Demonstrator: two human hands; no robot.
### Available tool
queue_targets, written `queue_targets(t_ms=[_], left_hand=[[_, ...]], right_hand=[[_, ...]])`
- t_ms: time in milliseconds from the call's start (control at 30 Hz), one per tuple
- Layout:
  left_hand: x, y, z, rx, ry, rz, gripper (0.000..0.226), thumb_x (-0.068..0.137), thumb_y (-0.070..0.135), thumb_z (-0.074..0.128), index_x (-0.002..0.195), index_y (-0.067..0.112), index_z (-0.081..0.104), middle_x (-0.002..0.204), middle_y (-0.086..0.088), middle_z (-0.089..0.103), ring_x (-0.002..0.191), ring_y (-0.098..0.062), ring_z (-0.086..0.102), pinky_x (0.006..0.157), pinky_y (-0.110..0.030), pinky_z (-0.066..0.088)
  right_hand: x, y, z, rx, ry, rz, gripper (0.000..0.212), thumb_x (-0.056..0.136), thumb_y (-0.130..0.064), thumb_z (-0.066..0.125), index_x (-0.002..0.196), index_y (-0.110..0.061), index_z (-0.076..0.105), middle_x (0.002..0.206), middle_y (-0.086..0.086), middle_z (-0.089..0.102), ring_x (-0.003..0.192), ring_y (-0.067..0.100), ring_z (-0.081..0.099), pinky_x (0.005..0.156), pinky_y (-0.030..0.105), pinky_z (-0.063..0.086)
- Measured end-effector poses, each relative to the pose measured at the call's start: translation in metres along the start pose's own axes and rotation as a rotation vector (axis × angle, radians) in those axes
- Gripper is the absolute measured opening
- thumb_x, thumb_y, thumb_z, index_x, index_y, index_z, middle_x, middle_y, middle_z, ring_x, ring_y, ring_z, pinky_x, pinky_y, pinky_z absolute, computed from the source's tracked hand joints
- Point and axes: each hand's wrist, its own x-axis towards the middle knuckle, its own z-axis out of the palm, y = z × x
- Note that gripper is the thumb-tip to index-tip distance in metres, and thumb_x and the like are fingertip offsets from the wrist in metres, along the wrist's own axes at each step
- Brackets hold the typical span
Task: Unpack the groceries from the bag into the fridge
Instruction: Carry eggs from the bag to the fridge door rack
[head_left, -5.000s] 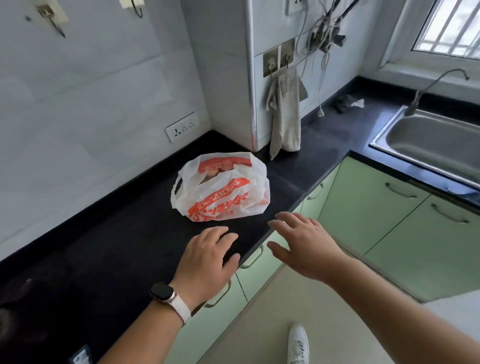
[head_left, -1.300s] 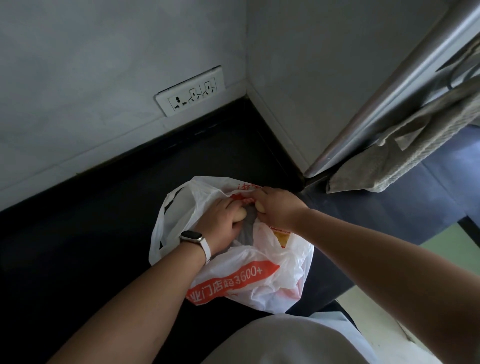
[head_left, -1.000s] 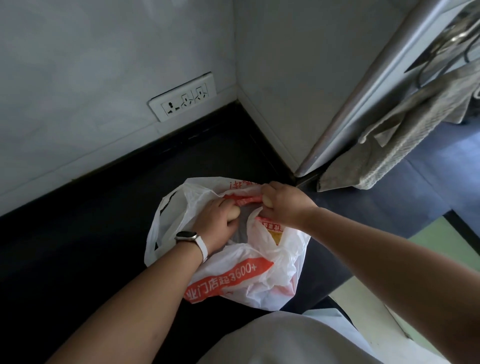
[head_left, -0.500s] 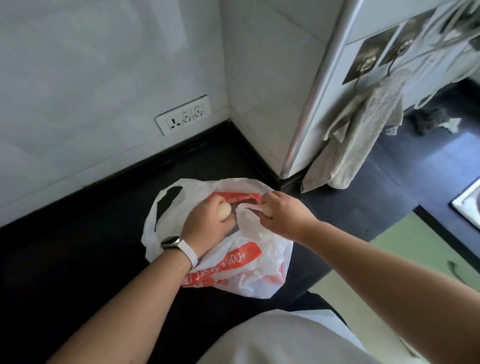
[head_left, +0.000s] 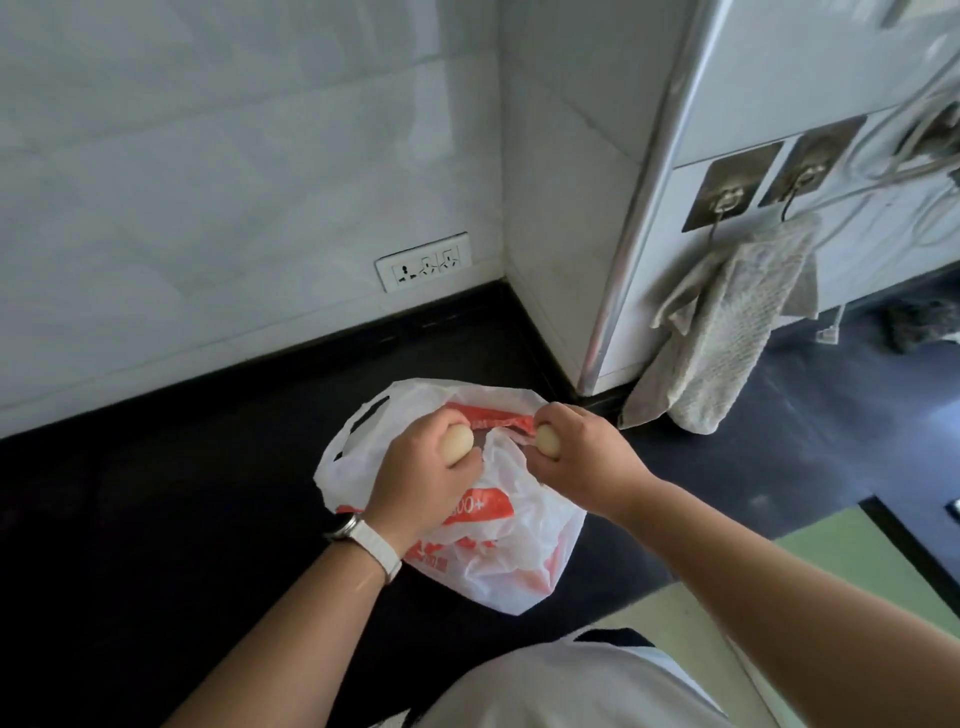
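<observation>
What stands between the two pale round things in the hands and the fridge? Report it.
No fridge is in view, so that path cannot be judged. The left hand grips one pale thing, the right hand a second pale thing, both at the mouth of the bag; only its crumpled rim lies between them.

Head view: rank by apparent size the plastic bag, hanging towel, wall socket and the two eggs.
1. plastic bag
2. hanging towel
3. wall socket
4. left egg and right egg: they look alike and both are partly hidden in the grip, so they are unranked.
</observation>
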Motion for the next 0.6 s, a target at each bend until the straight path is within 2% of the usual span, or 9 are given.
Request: queue_targets(t_ms=[133, 233, 367, 467, 600], left_hand=[[-0.005, 0.019, 0.015, 0.032, 0.067, -0.055, 0.018, 0.084, 0.026, 0.073, 0.100, 0.023, 0.064, 0.090, 0.016, 0.062, 0.087, 0.001, 0.060, 0.071, -0.009, 0.046], [-0.010, 0.035, 0.025, 0.051, 0.110, -0.110, 0.020, 0.084, 0.027, 0.073, 0.102, 0.024, 0.063, 0.090, 0.016, 0.062, 0.087, 0.001, 0.059, 0.071, -0.009, 0.047], [-0.027, 0.047, 0.031, 0.070, 0.166, -0.192, 0.021, 0.083, 0.026, 0.074, 0.101, 0.023, 0.064, 0.092, 0.015, 0.063, 0.089, -0.002, 0.060, 0.075, -0.019, 0.053], [-0.047, 0.054, 0.030, 0.066, 0.212, -0.277, 0.023, 0.084, 0.026, 0.074, 0.103, 0.023, 0.063, 0.096, 0.014, 0.063, 0.092, -0.002, 0.061, 0.078, -0.021, 0.053], [-0.082, 0.060, 0.021, 0.039, 0.314, -0.389, 0.019, 0.083, 0.024, 0.075, 0.099, 0.021, 0.064, 0.092, 0.015, 0.064, 0.087, 0.000, 0.062, 0.073, -0.022, 0.056]], right_hand=[[0.003, 0.012, -0.016, 0.024, -0.045, -0.087, 0.022, 0.082, -0.035, 0.069, 0.094, -0.020, 0.060, 0.085, -0.006, 0.058, 0.071, 0.016, 0.056, 0.062, 0.028, 0.047], [0.007, 0.023, -0.028, 0.064, -0.088, -0.131, 0.024, 0.083, -0.037, 0.068, 0.098, -0.021, 0.059, 0.085, -0.010, 0.055, 0.071, 0.013, 0.054, 0.061, 0.023, 0.042], [0.016, 0.033, -0.033, 0.100, -0.196, -0.172, 0.023, 0.086, -0.038, 0.068, 0.102, -0.025, 0.058, 0.087, -0.016, 0.051, 0.071, 0.007, 0.053, 0.058, 0.009, 0.033], [0.018, 0.028, -0.027, 0.135, -0.256, -0.225, 0.021, 0.085, -0.031, 0.069, 0.102, -0.023, 0.060, 0.087, -0.014, 0.054, 0.073, 0.011, 0.058, 0.058, 0.010, 0.039], [0.009, 0.006, -0.014, 0.152, -0.296, -0.369, 0.018, 0.083, -0.024, 0.071, 0.099, -0.017, 0.063, 0.086, -0.011, 0.054, 0.073, 0.010, 0.055, 0.061, 0.013, 0.042]])
